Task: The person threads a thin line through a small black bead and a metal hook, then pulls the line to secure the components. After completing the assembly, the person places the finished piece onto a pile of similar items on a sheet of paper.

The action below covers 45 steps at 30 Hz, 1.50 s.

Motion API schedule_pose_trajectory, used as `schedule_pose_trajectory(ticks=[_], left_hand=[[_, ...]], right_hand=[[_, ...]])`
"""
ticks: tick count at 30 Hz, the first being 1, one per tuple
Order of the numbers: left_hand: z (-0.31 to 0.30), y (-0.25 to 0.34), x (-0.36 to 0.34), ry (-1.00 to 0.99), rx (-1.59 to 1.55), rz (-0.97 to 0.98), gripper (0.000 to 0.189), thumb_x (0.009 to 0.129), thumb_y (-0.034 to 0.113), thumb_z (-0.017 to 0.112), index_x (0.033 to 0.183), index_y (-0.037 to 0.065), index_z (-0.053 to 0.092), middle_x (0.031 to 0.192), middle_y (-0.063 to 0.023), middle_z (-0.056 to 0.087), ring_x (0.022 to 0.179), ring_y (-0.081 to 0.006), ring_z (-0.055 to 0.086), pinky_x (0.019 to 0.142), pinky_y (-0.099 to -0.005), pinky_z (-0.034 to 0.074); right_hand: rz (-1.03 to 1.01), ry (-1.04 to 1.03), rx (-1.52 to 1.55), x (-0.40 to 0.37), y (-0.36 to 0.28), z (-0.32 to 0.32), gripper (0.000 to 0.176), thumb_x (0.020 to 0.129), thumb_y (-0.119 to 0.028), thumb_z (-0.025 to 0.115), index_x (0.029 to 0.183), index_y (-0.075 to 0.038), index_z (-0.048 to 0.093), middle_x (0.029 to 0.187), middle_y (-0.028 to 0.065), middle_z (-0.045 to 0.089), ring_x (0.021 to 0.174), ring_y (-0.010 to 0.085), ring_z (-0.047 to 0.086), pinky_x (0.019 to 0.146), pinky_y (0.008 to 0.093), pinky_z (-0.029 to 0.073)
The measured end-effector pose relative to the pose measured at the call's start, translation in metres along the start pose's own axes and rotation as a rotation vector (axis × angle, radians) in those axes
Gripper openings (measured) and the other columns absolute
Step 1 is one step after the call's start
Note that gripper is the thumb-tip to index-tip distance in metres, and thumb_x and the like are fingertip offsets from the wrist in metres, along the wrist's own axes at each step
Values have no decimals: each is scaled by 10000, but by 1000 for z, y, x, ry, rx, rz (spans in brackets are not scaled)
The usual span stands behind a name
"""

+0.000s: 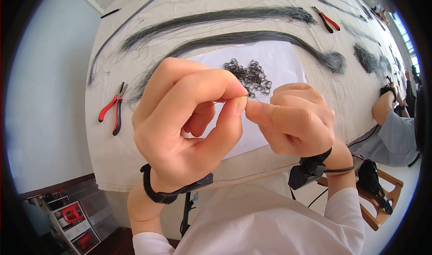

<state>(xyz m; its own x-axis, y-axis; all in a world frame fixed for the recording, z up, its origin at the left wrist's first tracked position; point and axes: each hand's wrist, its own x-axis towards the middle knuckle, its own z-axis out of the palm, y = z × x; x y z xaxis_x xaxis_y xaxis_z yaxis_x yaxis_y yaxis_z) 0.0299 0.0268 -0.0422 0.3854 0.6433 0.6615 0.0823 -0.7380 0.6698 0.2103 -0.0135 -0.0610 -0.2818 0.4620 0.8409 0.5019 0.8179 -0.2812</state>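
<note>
My left hand (189, 106) pinches a small dark ring (249, 95) between thumb and index finger, above a white sheet of paper (288, 59). Close against it, my right hand (294, 120) is closed, thumb and index finger pressed together on a thin wire at the ring. The two hands' fingertips nearly touch. Just beyond them, a pile of dark metal rings (256, 75) lies on the paper. Behind the paper stretches a long bundle of grey wire (234, 38).
Red-handled pliers (118, 109) lie at the left, and another pair (326, 20) at the upper right. A second wire bundle (216, 19) lies farther back on the cloth-covered table (108, 160). Another person's arm (384, 104) is at the right edge, near a wooden chair (387, 185).
</note>
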Motion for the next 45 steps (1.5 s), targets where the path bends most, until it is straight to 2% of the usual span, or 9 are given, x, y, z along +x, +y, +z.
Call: schedule_pose_trajectory(ticks=[13, 15, 16, 21, 27, 31, 33, 36, 45], left_hand=[[4, 0, 0, 41, 66, 50, 124, 776, -78, 599, 869, 2, 611, 872, -43, 546, 563, -33, 399, 483, -176, 300], [4, -1, 0, 48, 72, 61, 128, 775, -84, 603, 869, 2, 613, 871, -42, 547, 558, -31, 392, 480, -176, 297], [5, -2, 0, 55, 78, 73, 133, 773, -91, 607, 869, 2, 615, 870, -40, 547, 553, -29, 386, 477, -175, 294], [8, -5, -1, 99, 105, 76, 143, 764, -105, 627, 860, 1, 625, 864, -34, 548, 546, -26, 383, 474, -174, 291], [9, -6, -1, 147, 84, 65, 139, 755, -107, 649, 851, -7, 632, 834, -25, 551, 546, -25, 389, 473, -175, 298], [8, -10, 0, 160, 83, 123, 131, 759, -93, 664, 857, -11, 635, 836, -25, 560, 550, -27, 400, 466, -170, 293], [8, -11, 0, 167, 93, 137, 127, 758, -84, 672, 855, -10, 637, 834, -24, 567, 551, -29, 400, 463, -169, 291], [6, -12, 2, 174, 121, 154, 129, 746, -77, 688, 845, -5, 643, 820, -19, 574, 553, -32, 401, 457, -168, 288], [4, -14, 5, 162, 172, 263, 167, 680, -41, 707, 830, 1, 646, 784, -17, 576, 571, -46, 427, 452, -179, 291]], right_hand=[[102, -56, 35, 4, -7, -4, 322, 570, 52, 622, 890, 49, 662, 549, 33, 509, 389, 136, 449, 355, 258, 347], [85, -27, 82, 1, -5, -1, 396, 617, 232, 587, 958, 34, 622, 516, -13, 465, 359, 104, 373, 357, 246, 284], [86, -27, 83, 2, -4, -2, 396, 617, 232, 587, 958, 34, 622, 516, -13, 465, 359, 104, 373, 357, 246, 284], [-9, -80, -138, 5, -7, -8, 396, 595, 169, 658, 964, 26, 643, 528, -19, 462, 376, 100, 383, 371, 242, 312], [8, -135, -279, 8, -18, -12, 393, 596, 119, 713, 968, 3, 662, 534, -28, 430, 410, 101, 397, 415, 237, 351], [-34, -90, -289, 9, -17, -11, 463, 536, 73, 708, 993, 12, 665, 529, -36, 373, 415, 106, 371, 412, 243, 331], [-105, -200, -435, 17, -23, -17, 538, 464, -26, 680, 1000, 20, 673, 540, -39, 310, 426, 112, 346, 410, 251, 302], [-189, -173, -549, 20, -25, -15, 577, 427, -105, 643, 991, 13, 684, 562, -35, 274, 445, 111, 335, 414, 252, 276], [-390, -96, -586, 40, -15, -20, 536, 438, -210, 653, 932, -11, 707, 572, -27, 267, 458, 109, 319, 419, 254, 286]])
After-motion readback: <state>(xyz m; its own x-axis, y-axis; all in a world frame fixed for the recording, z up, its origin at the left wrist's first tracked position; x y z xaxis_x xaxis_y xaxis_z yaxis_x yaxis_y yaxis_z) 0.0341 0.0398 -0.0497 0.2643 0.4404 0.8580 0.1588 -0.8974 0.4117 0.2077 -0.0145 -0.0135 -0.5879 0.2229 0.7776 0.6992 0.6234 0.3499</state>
